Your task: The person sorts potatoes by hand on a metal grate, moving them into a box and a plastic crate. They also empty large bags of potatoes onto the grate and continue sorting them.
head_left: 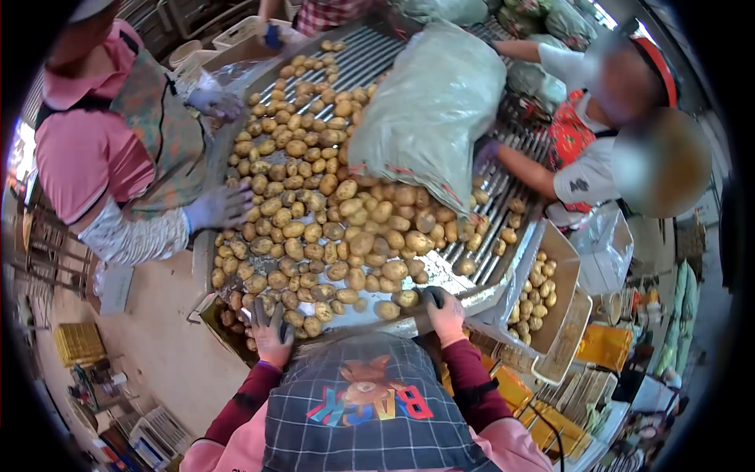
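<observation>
Many potatoes [295,228] cover the metal sorting table [346,318] in front of me. My left hand [271,337], in a glove with dark fingers, lies at the table's near edge beside the potatoes, fingers stretched out and nothing held. At the near rim rests my right hand [445,316], also gloved, its fingers laid forward over the edge with no potato in them. A large pale sack [436,106] lies tipped on the table, with potatoes heaped at its lower end. A co-worker's hands on the right are at this sack.
On the left, a co-worker's gloved hand [219,208] reaches the potatoes. Another person stands at the far side. A crate [562,303] holding potatoes stands at right, near yellow crates [605,346]. Full sacks [543,82] lie behind. A yellow basket [79,344] sits on the floor.
</observation>
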`<state>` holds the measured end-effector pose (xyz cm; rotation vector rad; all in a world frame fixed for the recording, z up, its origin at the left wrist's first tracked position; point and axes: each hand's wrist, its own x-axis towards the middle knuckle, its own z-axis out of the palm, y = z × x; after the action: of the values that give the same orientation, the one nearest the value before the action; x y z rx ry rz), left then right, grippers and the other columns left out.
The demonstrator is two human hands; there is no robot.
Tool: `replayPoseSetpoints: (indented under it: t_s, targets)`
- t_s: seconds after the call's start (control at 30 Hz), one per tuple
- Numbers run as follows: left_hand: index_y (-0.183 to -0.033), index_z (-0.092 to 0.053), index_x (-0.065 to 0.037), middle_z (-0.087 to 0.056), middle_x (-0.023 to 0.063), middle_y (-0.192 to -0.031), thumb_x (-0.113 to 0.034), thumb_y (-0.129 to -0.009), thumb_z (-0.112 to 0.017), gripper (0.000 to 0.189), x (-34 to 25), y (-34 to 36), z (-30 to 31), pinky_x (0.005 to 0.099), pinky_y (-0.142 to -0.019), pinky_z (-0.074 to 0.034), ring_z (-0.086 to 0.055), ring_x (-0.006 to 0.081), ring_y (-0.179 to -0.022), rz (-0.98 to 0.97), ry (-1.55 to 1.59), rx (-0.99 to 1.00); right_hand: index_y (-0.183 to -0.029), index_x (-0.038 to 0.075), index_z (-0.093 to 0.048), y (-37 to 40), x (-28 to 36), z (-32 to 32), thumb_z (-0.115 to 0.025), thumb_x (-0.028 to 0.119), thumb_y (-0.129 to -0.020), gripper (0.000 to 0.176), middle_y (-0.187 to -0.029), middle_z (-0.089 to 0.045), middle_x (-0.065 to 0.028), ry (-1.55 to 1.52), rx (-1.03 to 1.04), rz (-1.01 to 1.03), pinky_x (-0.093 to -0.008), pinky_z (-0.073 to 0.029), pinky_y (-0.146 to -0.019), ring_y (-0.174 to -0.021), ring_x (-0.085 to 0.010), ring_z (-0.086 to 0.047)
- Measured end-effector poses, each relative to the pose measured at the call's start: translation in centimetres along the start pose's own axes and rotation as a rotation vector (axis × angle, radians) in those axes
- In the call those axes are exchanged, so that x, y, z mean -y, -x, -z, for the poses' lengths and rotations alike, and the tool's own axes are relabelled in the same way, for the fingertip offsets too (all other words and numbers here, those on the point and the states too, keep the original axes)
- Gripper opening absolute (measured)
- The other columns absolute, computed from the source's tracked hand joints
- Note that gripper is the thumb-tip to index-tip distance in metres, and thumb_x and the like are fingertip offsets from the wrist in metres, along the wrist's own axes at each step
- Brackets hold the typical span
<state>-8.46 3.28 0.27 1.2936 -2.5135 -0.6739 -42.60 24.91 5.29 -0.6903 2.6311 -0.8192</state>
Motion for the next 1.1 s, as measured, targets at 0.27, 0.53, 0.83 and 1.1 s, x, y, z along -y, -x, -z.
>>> replayPoseSetpoints:
  t_s: [0.27, 0.53, 0.83, 1.1]
  targets:
    - [-0.134, -0.060, -0.015, -0.027, 0.0270, -0.158, -0.013, -0.078, -0.069, 0.057, 0.7, 0.2, -0.2, 0.0543, -0.120, -0.020, -0.020, 0.0482, -0.147, 0.017, 0.018, -0.034, -0.109, 0.011, -0.074, -1.6, -0.1, -0.9, -0.066, 0.032, -0.088, 0.031, -0.100, -0.073, -0.0155, 0.086, -0.020, -0.077, -0.0401, -0.053, -0.086, -0.094, -0.0337, -0.070]
    - [-0.129, -0.063, -0.013, -0.034, 0.0255, -0.153, -0.016, -0.074, -0.069, 0.056, 0.1, -0.2, 0.5, 0.0553, -0.118, -0.023, -0.029, 0.0474, -0.142, 0.007, 0.019, -0.053, -0.112, 0.012, -0.073, -1.3, -0.2, -1.6, -0.066, 0.030, -0.089, 0.030, -0.105, -0.073, -0.0148, 0.053, -0.072, -0.034, -0.0395, -0.054, -0.088, -0.098, -0.0322, -0.070]
    - [-0.136, -0.055, -0.009, -0.043, 0.0203, -0.144, -0.018, -0.071, -0.072, 0.068, -2.0, -5.5, 0.4, 0.0546, -0.118, -0.020, -0.033, 0.0416, -0.139, -0.240, 0.019, 0.083, -0.139, 0.013, -0.053, -4.1, 18.7, -5.9, -0.064, 0.015, -0.086, 0.055, -0.126, -0.063, -0.0220, 0.322, 0.425, 0.455, -0.0415, -0.054, -0.089, -0.110, -0.0324, -0.065]
    - [-0.134, -0.055, -0.007, -0.046, 0.0200, -0.141, -0.015, -0.073, -0.070, 0.063, 0.7, -5.3, -0.4, 0.0553, -0.116, -0.026, -0.038, 0.0427, -0.136, -0.329, 0.081, 0.032, -0.121, 0.008, -0.064, -5.8, 19.9, -7.2, -0.066, 0.022, -0.086, 0.038, -0.112, -0.070, -0.0117, 0.313, 0.617, 0.566, -0.0358, -0.055, -0.082, -0.097, -0.0234, -0.068]
